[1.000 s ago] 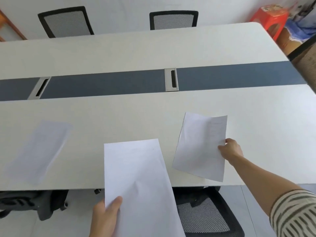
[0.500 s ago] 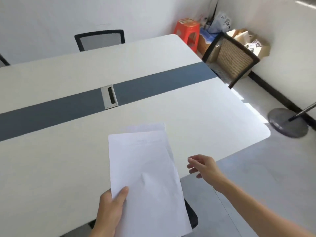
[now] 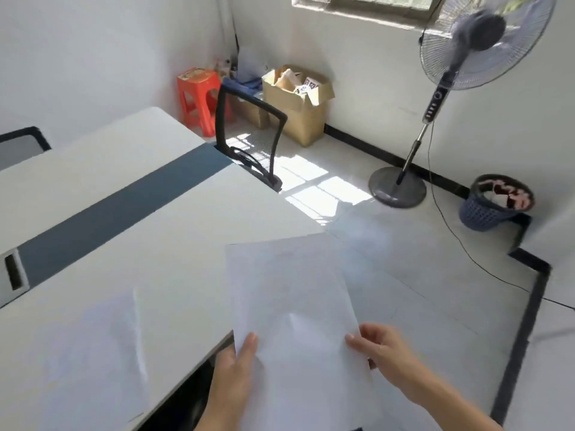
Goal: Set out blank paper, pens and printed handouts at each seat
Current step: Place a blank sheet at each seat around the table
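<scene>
Both hands hold one stack of white paper (image 3: 292,306) near the bottom of the view: the left hand (image 3: 233,377) pinches its lower left edge with the thumb lying on top, and the right hand (image 3: 381,353) grips the lower right edge, thumb on the face and fingers curled behind. How many sheets the stack has cannot be told, and its surface reads as blank with a small crease near the middle. It is held in the air over the near right corner of the white table (image 3: 193,231), partly above the floor. To its left another sheet (image 3: 90,353) lies flat on the table by the near edge, blurred. A dark blue strip (image 3: 118,206) runs along the middle of the table, with a cable slot (image 3: 14,275) at the far left. Beyond the table's end stands a black mesh chair (image 3: 249,132), then a red stool (image 3: 197,94) and a cardboard box (image 3: 298,101) against the far wall. On the right stand a pedestal fan (image 3: 466,51) and a dark waste basket (image 3: 494,202).
</scene>
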`<state>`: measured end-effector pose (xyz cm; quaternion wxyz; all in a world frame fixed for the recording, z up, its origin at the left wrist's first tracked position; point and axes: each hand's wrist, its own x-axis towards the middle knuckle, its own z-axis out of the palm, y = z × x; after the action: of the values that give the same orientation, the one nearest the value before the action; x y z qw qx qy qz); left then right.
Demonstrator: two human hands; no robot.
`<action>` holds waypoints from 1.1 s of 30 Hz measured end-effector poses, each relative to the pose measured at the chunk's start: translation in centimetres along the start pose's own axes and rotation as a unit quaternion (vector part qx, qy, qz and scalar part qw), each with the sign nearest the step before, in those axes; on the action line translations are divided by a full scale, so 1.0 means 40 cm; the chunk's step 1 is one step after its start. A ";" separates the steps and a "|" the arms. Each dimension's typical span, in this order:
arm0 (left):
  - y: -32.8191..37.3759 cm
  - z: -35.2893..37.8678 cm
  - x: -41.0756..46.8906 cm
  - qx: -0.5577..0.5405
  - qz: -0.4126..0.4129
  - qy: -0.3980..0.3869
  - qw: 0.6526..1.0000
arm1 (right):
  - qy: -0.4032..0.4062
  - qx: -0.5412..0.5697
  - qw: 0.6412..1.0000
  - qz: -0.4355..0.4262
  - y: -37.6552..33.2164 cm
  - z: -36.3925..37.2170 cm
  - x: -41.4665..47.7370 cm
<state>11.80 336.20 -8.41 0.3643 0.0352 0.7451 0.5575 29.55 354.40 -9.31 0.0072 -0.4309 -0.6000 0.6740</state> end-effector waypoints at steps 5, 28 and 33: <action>0.088 0.208 0.042 0.064 -0.015 -0.091 0.994 | 0.061 0.049 0.997 0.002 -0.013 -0.210 0.041; 0.617 0.772 0.780 0.043 -0.005 -0.118 0.992 | 0.138 0.009 0.989 -0.059 -0.532 -0.776 0.809; 0.694 0.836 0.950 0.060 -0.004 -0.029 0.998 | 0.085 -0.033 0.993 -0.068 -0.662 -0.884 1.061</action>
<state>-6.36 390.98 -7.54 0.3850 0.0701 0.7665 0.5093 10.27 412.55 -8.79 0.0901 -0.4447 -0.6470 0.6128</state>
